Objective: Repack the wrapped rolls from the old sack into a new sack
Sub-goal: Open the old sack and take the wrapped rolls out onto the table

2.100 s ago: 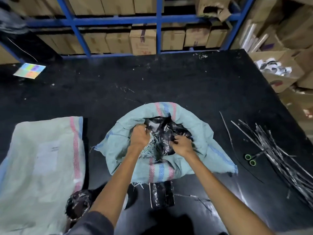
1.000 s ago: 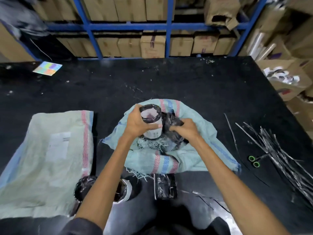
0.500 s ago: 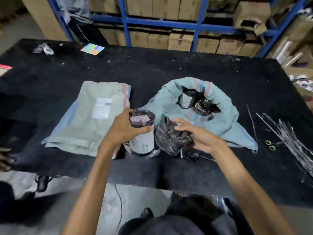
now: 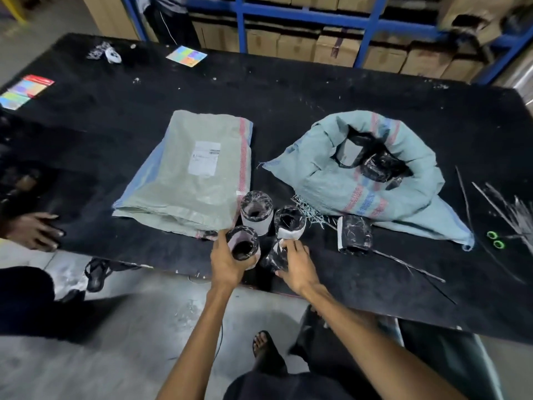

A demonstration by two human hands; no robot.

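The old blue-green sack lies open on the black table, with black-wrapped rolls showing in its mouth. The new pale sack lies flat and folded to its left. Between them, near the front edge, two wrapped rolls stand upright, and a third lies on its side. My left hand grips a wrapped roll standing at the table's edge. Beside it, my right hand holds another black-wrapped roll.
Green-handled scissors and a pile of cut straps lie at the right. Coloured cards sit at the back left. Another person's hand rests on the left edge. Blue shelving with cartons stands behind.
Both hands lifted a roll each out of the old sack, carried them left and toward me, and set them down by the standing rolls at the front edge.
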